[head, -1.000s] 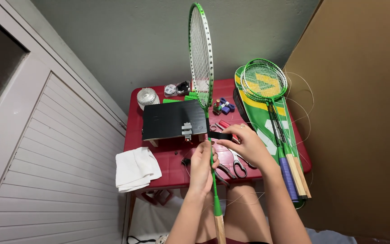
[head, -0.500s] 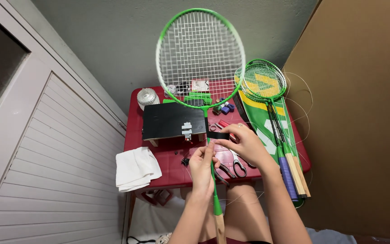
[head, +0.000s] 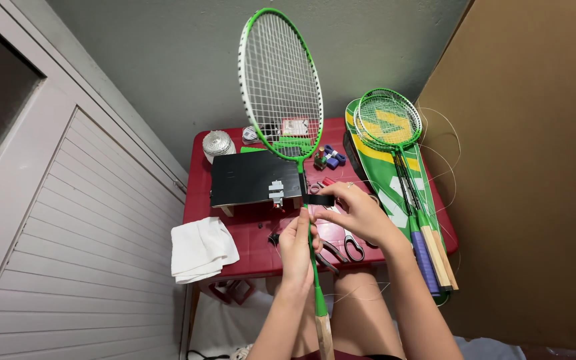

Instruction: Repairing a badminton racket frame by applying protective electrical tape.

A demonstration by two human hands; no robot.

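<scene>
I hold a green badminton racket (head: 280, 87) upright over a small red table (head: 198, 193), its strung head high and turned partly side-on. My left hand (head: 297, 243) grips the thin green shaft (head: 312, 267) low down, above the bare wooden handle (head: 323, 337). My right hand (head: 358, 213) pinches a strip of black tape (head: 318, 199) pressed against the shaft just above my left hand.
A black box (head: 248, 177) with a metal clasp sits on the table. A folded white cloth (head: 201, 248) lies at the front left, scissors (head: 345, 247) lie under my hands. Green rackets (head: 395, 133) rest on a green cover at right. A cardboard sheet (head: 535, 167) stands beside them.
The racket has turned about its shaft: edge-on a second ago, face-on half a second ago, now partly side-on. Both hands stay on the shaft and the black tape.
</scene>
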